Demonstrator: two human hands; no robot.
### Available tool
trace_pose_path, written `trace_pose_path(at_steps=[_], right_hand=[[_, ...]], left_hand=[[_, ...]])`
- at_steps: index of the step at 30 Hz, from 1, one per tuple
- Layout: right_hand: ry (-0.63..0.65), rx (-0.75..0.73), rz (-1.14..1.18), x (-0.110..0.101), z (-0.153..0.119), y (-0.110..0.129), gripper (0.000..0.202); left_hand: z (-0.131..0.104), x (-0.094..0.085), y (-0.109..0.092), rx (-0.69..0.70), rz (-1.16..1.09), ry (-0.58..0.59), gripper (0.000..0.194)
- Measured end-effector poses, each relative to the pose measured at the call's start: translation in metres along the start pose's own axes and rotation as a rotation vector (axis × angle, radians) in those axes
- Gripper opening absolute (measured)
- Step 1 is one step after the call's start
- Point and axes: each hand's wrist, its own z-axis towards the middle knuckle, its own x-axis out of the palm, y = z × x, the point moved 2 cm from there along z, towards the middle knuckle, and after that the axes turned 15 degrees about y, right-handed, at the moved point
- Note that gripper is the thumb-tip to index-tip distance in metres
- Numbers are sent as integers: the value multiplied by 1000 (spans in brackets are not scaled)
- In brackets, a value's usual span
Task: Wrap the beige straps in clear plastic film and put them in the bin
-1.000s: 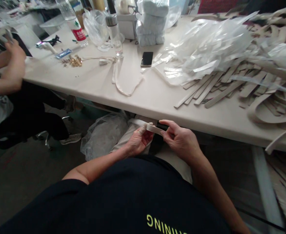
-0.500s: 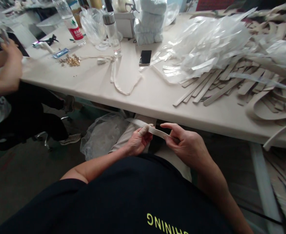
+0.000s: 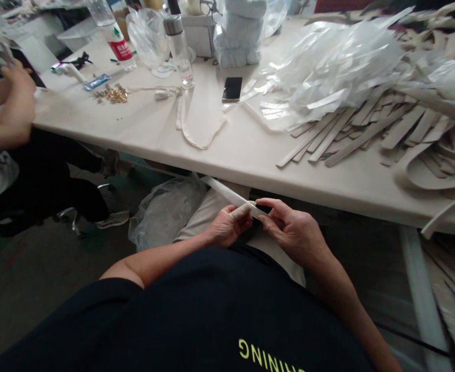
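A pale flat strip (image 3: 227, 192) runs over my lap, just below the table's front edge. My left hand (image 3: 233, 222) pinches it between thumb and fingers, with a light covering on the thumb. Close on the right, my right hand (image 3: 285, 222) grips the strip's other end, its index finger reaching toward the left thumb. The strip's far end extends up and left past my left hand. On the table above lies a thin white looped band (image 3: 202, 147).
The table (image 3: 142, 129) holds many pale strips (image 3: 339, 134), plastic wrapping (image 3: 328, 67), a phone (image 3: 232, 89), a glass bottle (image 3: 183, 57), a red-labelled bottle (image 3: 121, 49) and small gold pieces (image 3: 117, 94). Another person's arm (image 3: 16, 103) is at the left. A clear bag (image 3: 165, 212) hangs below.
My left hand has moved right along the strip, closer to my right hand. The strip between them, bowed before, now looks straighter, and more of it shows left of my left hand.
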Motion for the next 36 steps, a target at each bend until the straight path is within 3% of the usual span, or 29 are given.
trace_pose_path(at_steps=[6, 10, 16, 23, 29, 34, 36], right_hand=[[-95, -19, -33, 2, -13, -12, 36], [-64, -36, 21, 0, -25, -8, 38], [-67, -86, -7, 7, -11, 6, 42], [-40, -29, 203, -9, -25, -1, 46], [-30, -124, 183, 7, -3, 0, 42], [-39, -89, 304, -2, -12, -11, 48], [-39, -80, 312, -1, -14, -13, 46]], left_hand=[[1, 3, 4, -32, 7, 50, 30], [0, 1, 0, 66, 82, 49, 43], [-3, 10, 3, 56, 210, 203, 45], [-3, 3, -17, 207, 167, 55, 48], [-4, 6, -10, 91, 235, 121, 50], [-4, -2, -23, 221, 210, 13, 47], [-4, -3, -21, 199, 230, 13, 48]])
